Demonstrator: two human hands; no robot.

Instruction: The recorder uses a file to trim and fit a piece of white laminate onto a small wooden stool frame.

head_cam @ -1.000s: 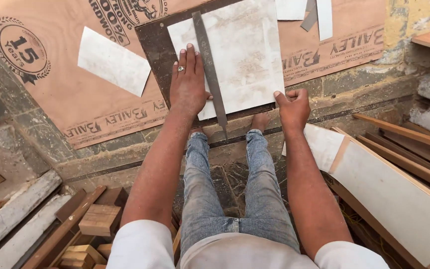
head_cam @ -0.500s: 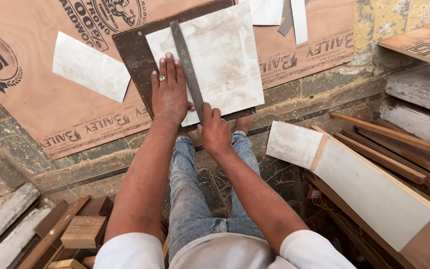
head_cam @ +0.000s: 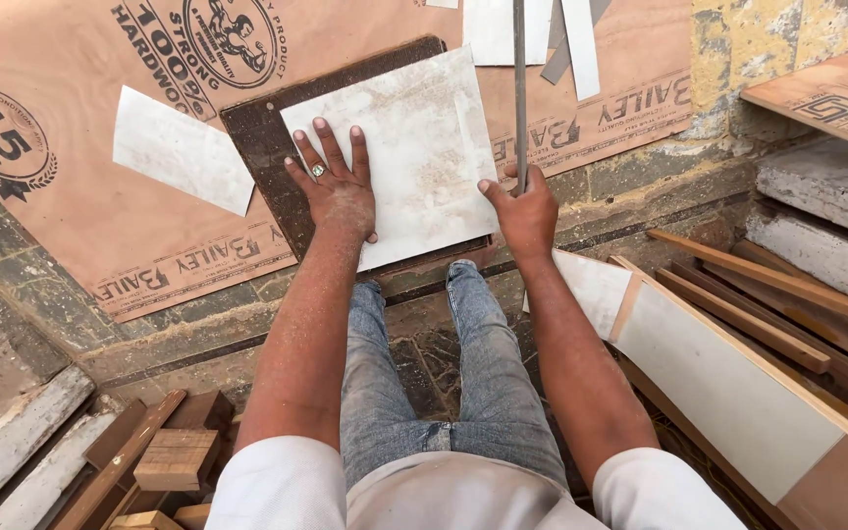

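i see my left hand (head_cam: 339, 191) pressed flat, fingers spread, on the white laminate square (head_cam: 409, 147), which lies on a dark board (head_cam: 257, 132) atop the brown plywood sheet (head_cam: 100, 245). my right hand (head_cam: 525, 211) has its grip closed around a long metal straightedge (head_cam: 519, 88) just beside the square's right edge.
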